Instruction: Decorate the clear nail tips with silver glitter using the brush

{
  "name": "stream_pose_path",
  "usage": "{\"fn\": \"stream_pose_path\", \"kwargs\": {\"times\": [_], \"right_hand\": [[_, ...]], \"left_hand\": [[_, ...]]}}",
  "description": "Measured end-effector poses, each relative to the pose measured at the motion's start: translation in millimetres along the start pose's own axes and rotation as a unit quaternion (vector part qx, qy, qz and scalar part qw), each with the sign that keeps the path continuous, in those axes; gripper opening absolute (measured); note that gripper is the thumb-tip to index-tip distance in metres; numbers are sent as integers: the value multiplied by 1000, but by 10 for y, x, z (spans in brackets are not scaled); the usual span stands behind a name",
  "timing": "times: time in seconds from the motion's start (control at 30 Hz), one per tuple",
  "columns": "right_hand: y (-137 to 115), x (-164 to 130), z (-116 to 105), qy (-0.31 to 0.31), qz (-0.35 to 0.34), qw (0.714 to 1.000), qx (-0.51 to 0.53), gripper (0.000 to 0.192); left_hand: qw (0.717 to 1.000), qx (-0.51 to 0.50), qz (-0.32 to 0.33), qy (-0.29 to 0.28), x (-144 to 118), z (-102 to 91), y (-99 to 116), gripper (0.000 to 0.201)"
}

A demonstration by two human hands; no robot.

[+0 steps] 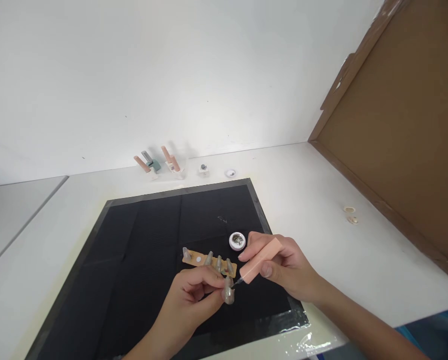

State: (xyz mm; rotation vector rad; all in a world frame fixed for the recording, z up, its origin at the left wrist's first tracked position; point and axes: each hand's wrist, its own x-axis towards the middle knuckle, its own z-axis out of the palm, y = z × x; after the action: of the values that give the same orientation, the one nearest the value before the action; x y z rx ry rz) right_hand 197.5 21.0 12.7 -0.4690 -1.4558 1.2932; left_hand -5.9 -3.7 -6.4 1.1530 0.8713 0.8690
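Note:
Between thumb and forefinger, my left hand (pixel 194 295) pinches a glittery, greyish artificial nail (pixel 229 292). My right hand (pixel 282 262) grips a nail polish brush (pixel 260 261) by its long peach cap, and the dark bristle tip meets the nail or lies very close to it. Just beyond my left hand is a tan strip (pixel 198 259) bearing several more artificial nails, one pale and clear, the others greyish. A small round pot (pixel 237 241) with dark, shiny contents sits beside the fingers of my right hand.
A black mat (pixel 152 235), taped at its edges, covers the white table (pixel 302 190). At the back stand polish bottles (pixel 175 167), a small jar (pixel 203 170) and a small white dish (pixel 230 173). A cardboard panel (pixel 400 120) rises at right, near two small pale pieces (pixel 352 219).

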Motion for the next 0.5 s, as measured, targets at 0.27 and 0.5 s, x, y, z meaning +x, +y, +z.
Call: {"fn": "stream_pose_path", "kwargs": {"times": [0.27,0.5], "right_hand": [[13,-1,1,13,24,1000,-10,11],[18,6,-14,35,37,998,-31,14]], "left_hand": [[1000,-18,9,-9,-5,-12,-21,11],[999,-30,8,-9,-4,-7,-38,12]]}}
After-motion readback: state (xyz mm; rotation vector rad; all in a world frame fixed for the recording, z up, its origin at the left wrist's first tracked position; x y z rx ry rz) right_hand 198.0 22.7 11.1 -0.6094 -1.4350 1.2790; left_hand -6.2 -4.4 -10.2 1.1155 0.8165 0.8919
